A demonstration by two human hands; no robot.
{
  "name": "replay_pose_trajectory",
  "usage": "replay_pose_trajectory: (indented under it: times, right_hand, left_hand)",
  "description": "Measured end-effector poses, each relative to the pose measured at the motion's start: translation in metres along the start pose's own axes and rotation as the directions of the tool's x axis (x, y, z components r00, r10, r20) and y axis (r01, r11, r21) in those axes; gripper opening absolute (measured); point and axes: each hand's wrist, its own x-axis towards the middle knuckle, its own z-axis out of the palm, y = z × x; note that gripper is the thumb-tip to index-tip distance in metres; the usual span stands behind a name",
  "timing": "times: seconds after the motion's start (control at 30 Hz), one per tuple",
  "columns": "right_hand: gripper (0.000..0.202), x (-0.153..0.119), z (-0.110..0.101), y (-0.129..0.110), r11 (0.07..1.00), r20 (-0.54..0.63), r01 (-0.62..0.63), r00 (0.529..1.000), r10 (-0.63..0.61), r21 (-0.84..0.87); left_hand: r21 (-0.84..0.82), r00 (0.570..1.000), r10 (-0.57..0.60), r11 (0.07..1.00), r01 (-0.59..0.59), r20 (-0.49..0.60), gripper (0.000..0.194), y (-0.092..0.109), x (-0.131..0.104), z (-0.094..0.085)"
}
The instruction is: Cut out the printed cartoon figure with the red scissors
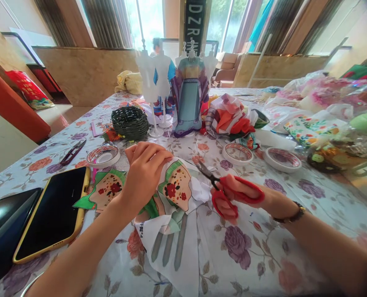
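Note:
My left hand is closed on a piece of printed fabric with a green edge and red flower print, lifted off the table. White cloth with grey stripes hangs from the same piece toward me. In my right hand is a pair of red-handled scissors, fingers through the loops. Their dark blades point up and left, a little apart, close to the fabric's right edge. Another cut piece with the same print lies left of my left hand.
Left lie a yellow-cased phone, a dark glossy object and thread snips. Tape rolls and a dark woven basket stand ahead. Behind are small mannequins, one in a robe, and a cloth heap; plastic bags right.

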Motion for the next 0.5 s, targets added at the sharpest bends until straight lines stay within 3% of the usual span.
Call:
replay_pose_trajectory:
  times: [0.1, 0.3, 0.5]
  right_hand:
    - [0.06, -0.006, 0.001, -0.007, 0.994, 0.103, -0.093, 0.99, 0.099, -0.062]
    - [0.053, -0.016, 0.0, -0.013, 0.978, -0.051, -0.105, 0.994, 0.097, -0.179]
    - [0.054, -0.013, 0.0, -0.018, 0.949, -0.06, -0.164, 0.986, 0.154, -0.269]
  left_hand:
    - [-0.015, 1.0, -0.008, 1.0, 0.008, -0.013, 0.014, 0.0, 0.0, -0.001]
    - [-0.087, 0.997, -0.048, 0.995, 0.042, -0.068, 0.01, 0.002, 0.002, -0.003]
    - [-0.248, 0.995, -0.095, 0.965, 0.085, -0.028, 0.013, 0.008, 0.005, -0.011]
